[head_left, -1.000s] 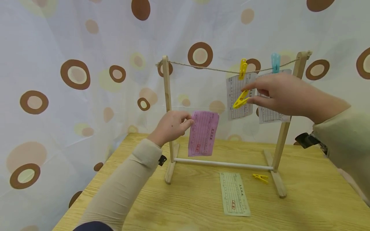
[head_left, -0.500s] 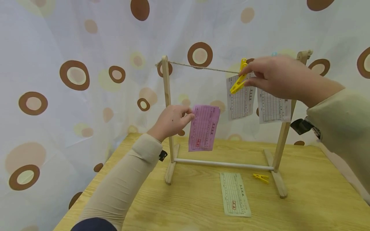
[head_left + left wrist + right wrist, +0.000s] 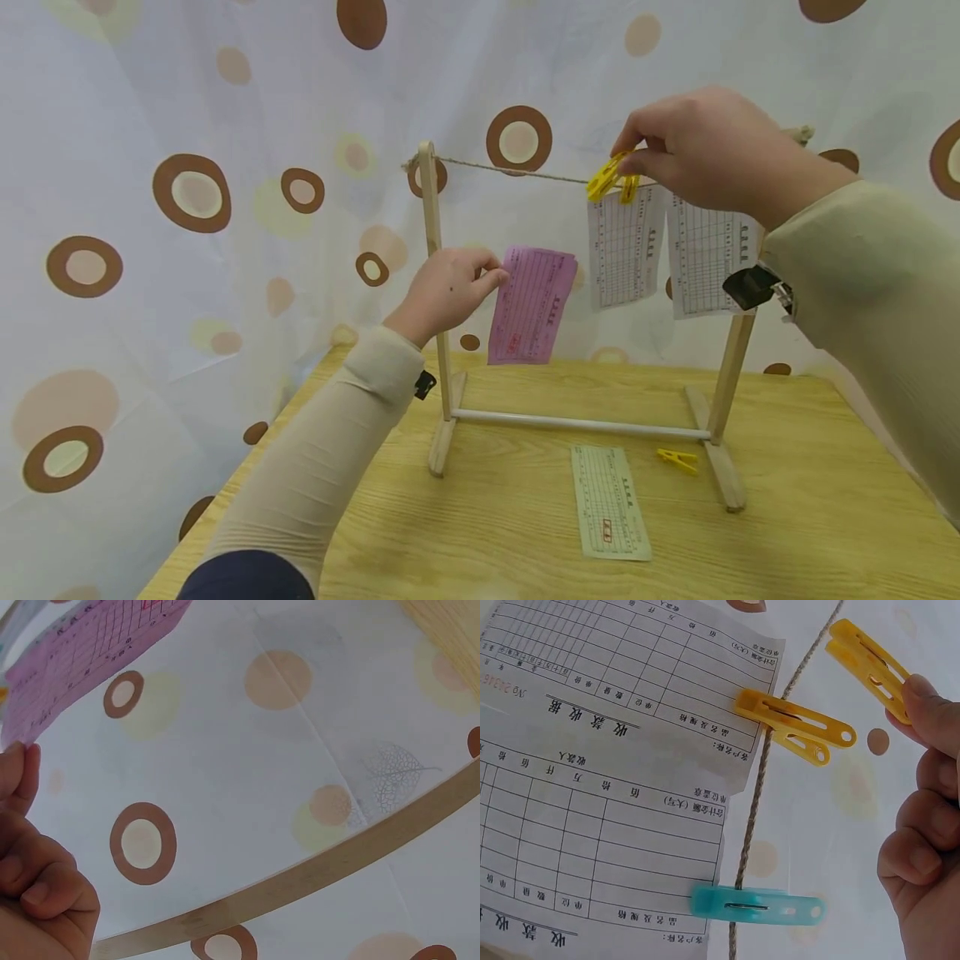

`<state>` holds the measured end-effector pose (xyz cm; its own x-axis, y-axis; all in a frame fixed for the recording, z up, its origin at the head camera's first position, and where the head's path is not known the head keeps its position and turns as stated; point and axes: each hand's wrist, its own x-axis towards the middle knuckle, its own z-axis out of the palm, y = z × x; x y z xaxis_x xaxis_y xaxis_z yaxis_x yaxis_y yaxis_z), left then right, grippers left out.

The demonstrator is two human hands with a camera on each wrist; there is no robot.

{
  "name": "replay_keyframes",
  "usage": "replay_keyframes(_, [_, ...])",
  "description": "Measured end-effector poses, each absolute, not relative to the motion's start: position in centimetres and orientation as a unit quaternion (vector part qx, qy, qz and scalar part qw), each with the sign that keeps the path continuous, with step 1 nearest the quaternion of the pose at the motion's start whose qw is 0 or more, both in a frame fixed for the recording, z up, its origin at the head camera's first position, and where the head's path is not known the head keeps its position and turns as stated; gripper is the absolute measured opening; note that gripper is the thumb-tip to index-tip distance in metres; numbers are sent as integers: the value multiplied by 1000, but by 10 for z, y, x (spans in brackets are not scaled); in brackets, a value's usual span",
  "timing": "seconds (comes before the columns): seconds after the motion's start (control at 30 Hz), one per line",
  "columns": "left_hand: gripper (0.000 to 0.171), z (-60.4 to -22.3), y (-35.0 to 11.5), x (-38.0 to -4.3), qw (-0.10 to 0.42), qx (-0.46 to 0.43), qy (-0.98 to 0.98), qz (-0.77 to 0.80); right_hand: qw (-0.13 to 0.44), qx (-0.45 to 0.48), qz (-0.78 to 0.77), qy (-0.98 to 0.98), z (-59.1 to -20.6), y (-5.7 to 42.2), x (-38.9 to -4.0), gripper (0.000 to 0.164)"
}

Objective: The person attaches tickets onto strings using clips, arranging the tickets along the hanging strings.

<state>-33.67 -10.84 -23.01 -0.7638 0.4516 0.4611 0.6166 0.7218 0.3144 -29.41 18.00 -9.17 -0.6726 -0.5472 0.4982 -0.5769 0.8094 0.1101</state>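
Note:
My left hand (image 3: 452, 287) pinches the upper left corner of a pink receipt slip (image 3: 531, 308), which hangs below the rope (image 3: 517, 172) in the head view. Between the thumb and forefinger of my right hand (image 3: 705, 150) is a yellow clothespin (image 3: 870, 669), up beside the rope. Right by it, another yellow clothespin (image 3: 791, 720) clips a white receipt (image 3: 624, 250) to the rope. A second white receipt (image 3: 708, 258) hangs to its right, under a teal clothespin (image 3: 757, 904) that my right hand hides in the head view.
The rope runs between two wooden posts (image 3: 437, 292) joined by a white bar (image 3: 577, 424). On the wooden table (image 3: 450, 542) lie a pale green receipt (image 3: 611, 503) and a loose yellow clothespin (image 3: 678, 461). A dotted curtain (image 3: 247, 333) stands behind.
My right hand has risen with its yellow clothespin from in front of the white receipt to the rope's height. The left hand has lifted the pink receipt upward.

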Motion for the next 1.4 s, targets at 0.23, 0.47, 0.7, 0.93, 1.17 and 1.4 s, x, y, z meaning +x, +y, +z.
replay_keyframes(0.23, [25, -217, -105, -339, 194, -280, -913, -224, 267, 306, 37, -913, -86, 177, -302, 22])
replay_keyframes(0.47, [25, -206, -101, -344, 203, -272, -915, -217, 266, 295, 35, -917, -83, 174, -314, 22])
replay_keyframes(0.7, [25, -197, -95, -350, 214, -278, -911, -218, 239, 271, 40, -932, -81, 167, -325, 21])
replay_keyframes(0.93, [25, -191, -88, -351, 223, -270, -914, -205, 222, 266, 44, -937, -82, 163, -327, 21])
replay_keyframes(1.17, [25, -187, -85, -351, 224, -263, -915, -210, 217, 265, 38, -939, -80, 158, -328, 20])
replay_keyframes(1.4, [26, -185, -88, -350, 225, -261, -914, -216, 207, 268, 32, -940, -81, 151, -331, 19])
